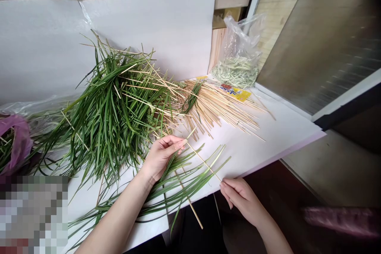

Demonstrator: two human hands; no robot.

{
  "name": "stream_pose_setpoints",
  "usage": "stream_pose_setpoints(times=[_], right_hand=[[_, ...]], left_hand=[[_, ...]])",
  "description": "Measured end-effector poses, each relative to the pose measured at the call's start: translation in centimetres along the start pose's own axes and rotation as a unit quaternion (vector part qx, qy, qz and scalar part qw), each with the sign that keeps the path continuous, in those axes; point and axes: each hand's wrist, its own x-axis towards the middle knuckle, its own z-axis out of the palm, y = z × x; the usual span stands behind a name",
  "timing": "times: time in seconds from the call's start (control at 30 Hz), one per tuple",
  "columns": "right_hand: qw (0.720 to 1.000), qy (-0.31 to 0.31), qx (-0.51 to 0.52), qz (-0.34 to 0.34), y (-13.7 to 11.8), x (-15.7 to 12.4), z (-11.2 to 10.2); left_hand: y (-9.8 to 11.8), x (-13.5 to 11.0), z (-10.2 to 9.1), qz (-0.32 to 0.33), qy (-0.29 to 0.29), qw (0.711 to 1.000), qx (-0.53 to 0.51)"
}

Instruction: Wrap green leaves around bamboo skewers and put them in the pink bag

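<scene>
My right hand (239, 195) pinches the near end of a thin bamboo skewer (205, 162). The skewer slants up and left to the fingertips of my left hand (163, 154), which are closed on a pale green stalk (191, 133), seemingly a garlic chive; whether the tip pierces it is too small to tell. Below my left hand, several long chives (193, 180) fan over the table's front part, with another skewer (192, 206) lying across them and past the edge. Left of my hands rises a big heap of green chives (110, 103) with loose skewers on top.
A spread pile of skewers (220, 107) lies on the white table (285, 129) behind my hands, with a small chive bundle (193, 96) on it. A clear plastic bag (238, 57) of pale green pieces stands at the back right. At far left is a purple bag (20, 137).
</scene>
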Motion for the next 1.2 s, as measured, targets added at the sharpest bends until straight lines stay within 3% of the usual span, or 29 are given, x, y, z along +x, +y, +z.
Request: stream_pose_setpoints(times=[1.2], right_hand=[[1.0, -0.002, 0.015, -0.011, 0.09, 0.09, -0.05]], left_hand=[[-0.33, 0.13, -0.23, -0.004, 0.004, 1.0, 0.013]])
